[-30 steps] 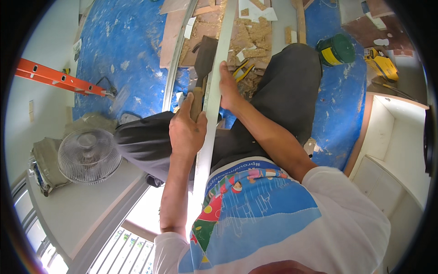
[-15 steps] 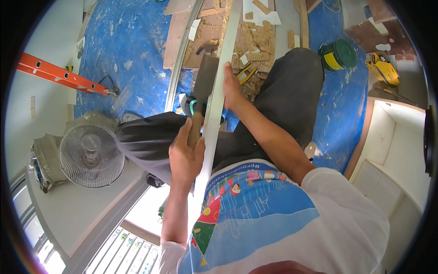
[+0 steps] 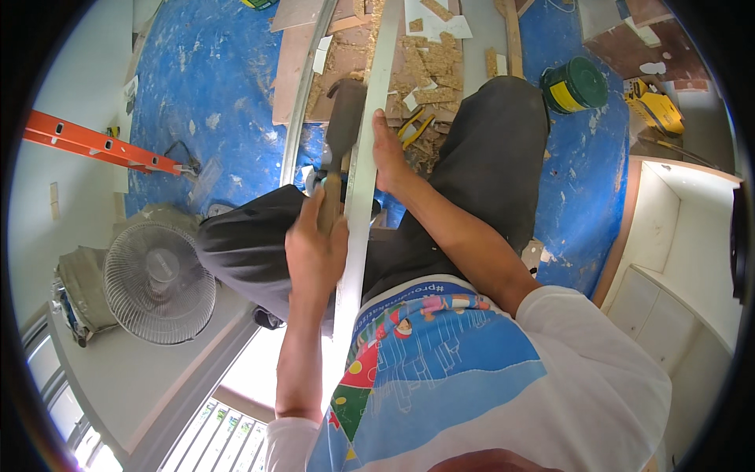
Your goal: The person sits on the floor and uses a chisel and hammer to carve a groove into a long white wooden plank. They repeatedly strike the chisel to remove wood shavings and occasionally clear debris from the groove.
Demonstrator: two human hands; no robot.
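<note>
My left hand (image 3: 313, 253) is closed around the wooden handle (image 3: 331, 200) of a broad-bladed knife. Its wide dark blade (image 3: 346, 122) points away from me along the left side of a long pale strip (image 3: 363, 189). That strip runs lengthwise between my legs, from my lap to the far edge of the view. On its right side my right hand (image 3: 391, 157) grips it, with the thumb along the edge and the other fingers hidden. Just past the blade's end shows a dark curved thing (image 3: 340, 83), partly covered.
Wood chips (image 3: 432, 67) and yellow-handled pliers (image 3: 417, 130) lie ahead. A metal rail (image 3: 297, 118) runs left of the strip. An orange ladder (image 3: 102, 141) and a fan (image 3: 161, 271) are leftward; a green bucket (image 3: 576, 85) and yellow tool case (image 3: 657, 110) rightward.
The view has shifted slightly, so the surroundings sit a little to the left. The knife's blade has swung slightly away from me and left. Both hands keep their grips.
</note>
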